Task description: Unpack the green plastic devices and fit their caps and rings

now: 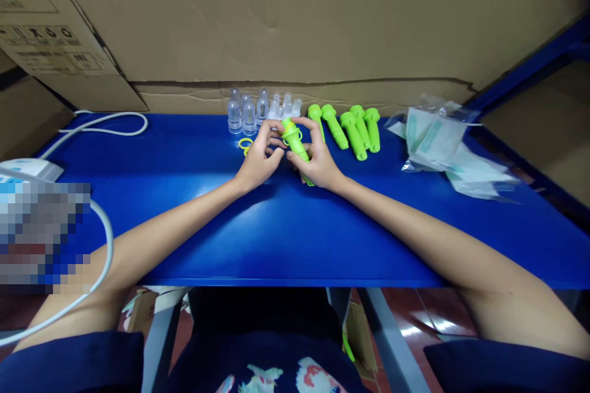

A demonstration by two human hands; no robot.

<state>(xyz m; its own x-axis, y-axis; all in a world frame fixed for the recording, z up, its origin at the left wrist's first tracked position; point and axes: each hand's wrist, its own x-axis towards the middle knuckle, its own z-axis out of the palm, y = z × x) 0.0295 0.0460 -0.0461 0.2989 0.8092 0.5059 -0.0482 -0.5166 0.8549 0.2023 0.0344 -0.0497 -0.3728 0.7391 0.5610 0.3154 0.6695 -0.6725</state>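
Note:
My right hand [320, 163] is wrapped round a lime-green plastic handle [297, 146], which tilts with its wide collared end up and away from me. A yellow ring [287, 123] shows at that end. My left hand [262, 156] pinches at the ring with thumb and fingers bent; the exact contact is partly hidden. Loose yellow rings [245, 145] lie just left of my left fingers. Behind the hands stand several clear plastic bottle-shaped caps [249, 115] and smaller translucent nipple-like pieces [286, 104]. More green handles [354, 135] lie right of my right hand.
Clear plastic bags with white and pale green packets [436, 138] lie on the right of the blue table [286, 239]. Cardboard [299, 18] walls off the back. A white cable [107, 233] loops across the left, by a white device [32, 167].

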